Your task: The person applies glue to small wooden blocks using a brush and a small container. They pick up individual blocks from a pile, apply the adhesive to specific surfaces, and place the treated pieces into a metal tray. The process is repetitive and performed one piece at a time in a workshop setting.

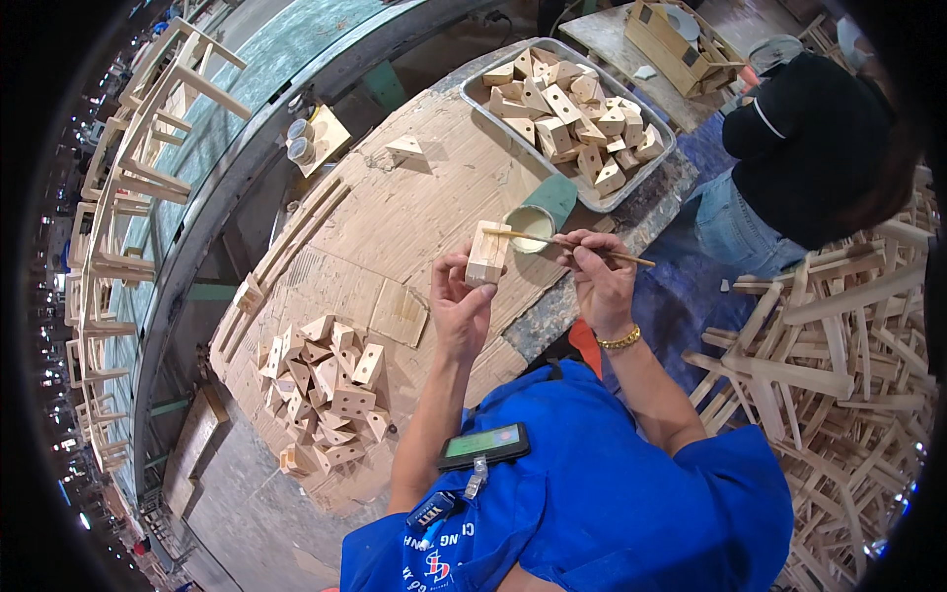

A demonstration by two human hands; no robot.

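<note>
My left hand (460,308) grips a pale wooden block (487,259) upright above the cardboard. A thin wooden stick (631,259) is pinched in my right hand (604,283), and its far end lies against the upper part of the block. Whether that end carries bristles is too small to tell. Just beyond the block and partly behind the stick stands a round cup (533,223) of cream-coloured paste or liquid. A green piece (554,197) sits beside the cup.
Cardboard (395,222) covers the worktable. At the back, a metal tray (590,204) holds many angled blocks; a loose pile of blocks (326,390) lies left. One block (406,148) lies alone. A person (804,148) is at right, near stacked wooden parts (829,375). Wooden frames (148,148) line the left.
</note>
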